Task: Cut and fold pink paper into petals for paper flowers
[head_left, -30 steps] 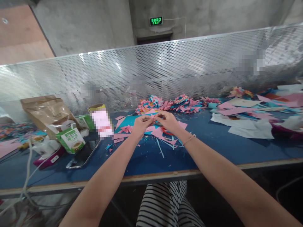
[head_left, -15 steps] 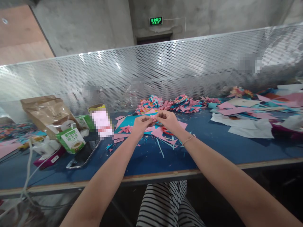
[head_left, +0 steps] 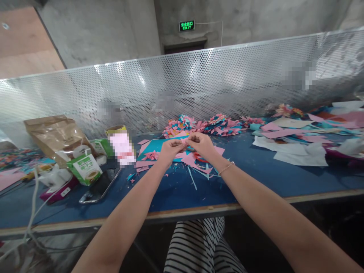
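Observation:
Both of my hands meet above the middle of the blue table [head_left: 176,189]. My left hand [head_left: 170,148] and my right hand [head_left: 200,144] each pinch one small folded pink paper piece [head_left: 184,141] between their fingertips, fingers curled in. Under the hands lie pink and teal paper sheets [head_left: 159,146], cut scraps and a small pink paper flower [head_left: 151,155]. A red ring-shaped thing [head_left: 200,158], partly hidden by my right wrist, lies on the sheets. Several finished pink and teal paper flowers [head_left: 199,125] stand in a row just behind the hands.
At the left stand a brown paper bag [head_left: 57,137], a green carton [head_left: 85,169], a phone [head_left: 99,185] and white cables [head_left: 34,204]. Loose white and pink sheets [head_left: 295,146] cover the right side. A perforated metal screen [head_left: 199,83] closes the back edge.
The hands have stayed in the same spot, with only slight finger movement on the pink paper piece.

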Demonstrator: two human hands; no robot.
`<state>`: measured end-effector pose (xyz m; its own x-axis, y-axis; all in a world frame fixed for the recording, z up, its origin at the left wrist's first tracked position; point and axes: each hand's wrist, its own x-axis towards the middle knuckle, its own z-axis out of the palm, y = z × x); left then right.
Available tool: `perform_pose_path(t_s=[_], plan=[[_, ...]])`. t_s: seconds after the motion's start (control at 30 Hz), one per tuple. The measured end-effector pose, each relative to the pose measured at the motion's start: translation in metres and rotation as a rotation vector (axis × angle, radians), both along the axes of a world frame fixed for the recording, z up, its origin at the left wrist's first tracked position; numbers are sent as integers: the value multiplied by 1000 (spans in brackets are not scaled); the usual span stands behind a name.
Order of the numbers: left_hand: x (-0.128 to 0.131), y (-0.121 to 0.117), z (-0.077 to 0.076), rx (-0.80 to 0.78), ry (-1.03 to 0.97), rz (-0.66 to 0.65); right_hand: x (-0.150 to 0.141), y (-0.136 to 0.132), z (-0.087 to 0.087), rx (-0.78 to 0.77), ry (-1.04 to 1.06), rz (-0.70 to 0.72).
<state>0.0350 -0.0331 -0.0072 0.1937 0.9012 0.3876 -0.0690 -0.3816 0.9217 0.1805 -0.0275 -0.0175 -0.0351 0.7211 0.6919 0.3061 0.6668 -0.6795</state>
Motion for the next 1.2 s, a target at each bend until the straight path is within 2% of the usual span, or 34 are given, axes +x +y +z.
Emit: perform_pose_path(t_s=[0.2, 0.37, 0.5, 0.77, 1.1, 1.2], plan=[[-2, 5, -4, 15, 28, 10, -1, 0, 0, -39, 10, -2], [-3, 7, -5, -3, 43, 11, -1, 4, -1, -87, 69, 71], [-4, 8, -6, 7, 46, 11, -1, 2, 2, -120, 40, 91], [-2, 2, -1, 19, 100, 53, 1, -3, 5, -76, -46, 31], [-2, 3, -1, 21, 78, 37, -1, -6, 8, -25, -88, -62], [-3, 2, -1, 10, 93, 43, -2, -7, 7, -8, -130, -39]])
